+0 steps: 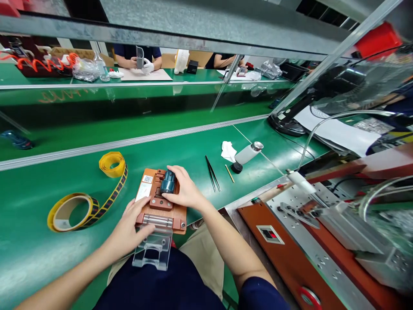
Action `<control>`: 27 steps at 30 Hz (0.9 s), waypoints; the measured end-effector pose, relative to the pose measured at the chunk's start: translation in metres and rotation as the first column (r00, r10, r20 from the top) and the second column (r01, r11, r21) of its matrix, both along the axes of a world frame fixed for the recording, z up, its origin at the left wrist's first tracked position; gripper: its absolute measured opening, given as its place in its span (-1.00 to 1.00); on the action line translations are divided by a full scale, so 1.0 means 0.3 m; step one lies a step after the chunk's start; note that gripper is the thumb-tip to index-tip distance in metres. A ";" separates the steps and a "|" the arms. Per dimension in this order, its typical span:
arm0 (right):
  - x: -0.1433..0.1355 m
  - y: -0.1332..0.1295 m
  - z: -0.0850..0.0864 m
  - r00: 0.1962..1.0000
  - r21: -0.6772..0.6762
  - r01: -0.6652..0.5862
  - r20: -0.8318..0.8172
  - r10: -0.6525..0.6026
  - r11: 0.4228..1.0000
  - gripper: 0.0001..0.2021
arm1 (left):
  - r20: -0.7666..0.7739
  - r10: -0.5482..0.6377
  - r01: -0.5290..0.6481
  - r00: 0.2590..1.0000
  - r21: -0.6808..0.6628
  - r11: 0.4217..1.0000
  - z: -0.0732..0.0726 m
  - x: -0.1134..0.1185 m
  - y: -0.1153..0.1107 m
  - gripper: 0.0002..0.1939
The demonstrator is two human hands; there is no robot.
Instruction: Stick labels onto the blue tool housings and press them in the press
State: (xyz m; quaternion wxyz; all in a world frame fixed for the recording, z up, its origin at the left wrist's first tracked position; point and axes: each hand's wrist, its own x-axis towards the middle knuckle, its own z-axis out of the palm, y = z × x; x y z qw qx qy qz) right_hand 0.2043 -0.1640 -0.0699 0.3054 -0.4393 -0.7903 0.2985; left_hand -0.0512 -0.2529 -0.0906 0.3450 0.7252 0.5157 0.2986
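An orange-brown fixture [179, 214] lies at the front edge of the green bench, a QR label on its upper left. My right hand [185, 189] grips a dark teal cylindrical part [167, 182] that sits in the fixture's nest, thumb at its near end and fingers over its far end. On the fixture's left side rests my left hand [130, 224], fingers apart and thumb stretched out, with nothing visible in it. Below that thumb a clear plastic cover [153, 249] hangs folded open from the fixture's near edge, over my lap.
Left of the fixture lies a yellow-edged label roll [69, 212], its strip running to a smaller coil [112, 164]. Black tweezers [212, 173], a small stick [229, 173], white tissue [228, 151] and a white bottle [248, 153] lie rightward. A metal-and-brown machine [303, 232] stands right.
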 end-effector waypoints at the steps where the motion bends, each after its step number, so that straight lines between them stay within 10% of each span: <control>1: -0.006 -0.005 -0.007 1.000 0.014 -0.007 0.006 0.007 1.000 -0.12 | -0.015 0.023 -0.022 1.000 0.038 0.999 -0.018 0.009 -0.028 -0.33; 10: 0.001 -0.017 -0.052 0.990 0.053 -0.078 0.125 0.071 0.996 -0.11 | 0.004 0.158 -0.157 0.987 0.121 0.980 -0.046 0.151 -0.054 -0.38; 16: 0.063 -0.055 -0.088 0.979 0.036 -0.056 0.199 0.048 0.998 -0.37 | 0.004 0.192 -0.187 0.981 0.257 0.948 -0.013 0.042 -0.132 -0.40; 20: 0.086 -0.059 -0.116 0.992 0.088 0.004 0.123 -0.015 0.996 -0.46 | 0.153 0.076 -0.043 0.985 -0.211 0.977 0.013 -0.043 -0.202 -0.70; 24: 0.139 -0.031 -0.129 0.936 0.208 0.348 -0.027 -0.350 0.914 -0.56 | 0.470 -0.072 0.385 0.880 -0.616 0.687 0.086 -0.025 -0.215 -0.63; 27: 0.224 -0.010 -0.140 0.782 0.227 0.607 0.001 -0.624 0.761 -0.63 | 0.636 0.084 0.461 0.767 -0.637 0.618 0.173 0.005 -0.173 -0.54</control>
